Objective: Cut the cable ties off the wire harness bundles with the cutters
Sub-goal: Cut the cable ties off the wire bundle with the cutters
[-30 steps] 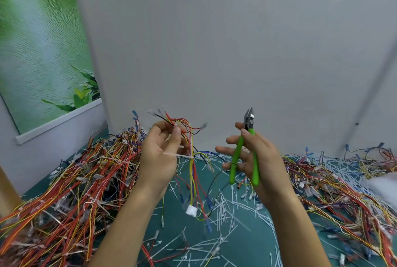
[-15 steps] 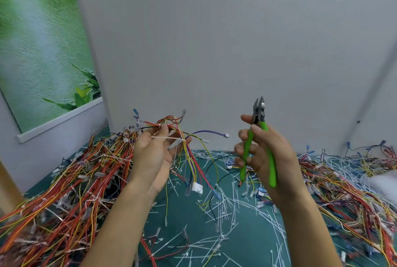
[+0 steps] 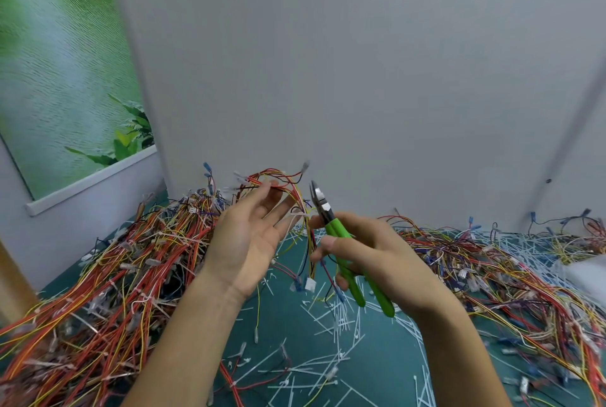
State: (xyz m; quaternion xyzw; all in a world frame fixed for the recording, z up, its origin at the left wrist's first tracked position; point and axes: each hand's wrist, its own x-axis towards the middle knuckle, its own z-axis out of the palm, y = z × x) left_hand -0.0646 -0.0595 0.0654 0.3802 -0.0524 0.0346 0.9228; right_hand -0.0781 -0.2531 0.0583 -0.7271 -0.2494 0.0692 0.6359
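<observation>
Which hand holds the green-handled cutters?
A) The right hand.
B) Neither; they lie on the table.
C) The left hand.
A: the right hand curls its fingers round the green handles of the cutters, while the left hand, fingers nearly straight, touches only the wire harness.

Bare left hand (image 3: 244, 241), bare right hand (image 3: 383, 252); 2 bare forearms (image 3: 183, 341); short trimmed fingernails (image 3: 329, 240).

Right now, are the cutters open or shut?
Open: the cutters show a gap between blade tips, green handles splayed in the right hand.
</observation>
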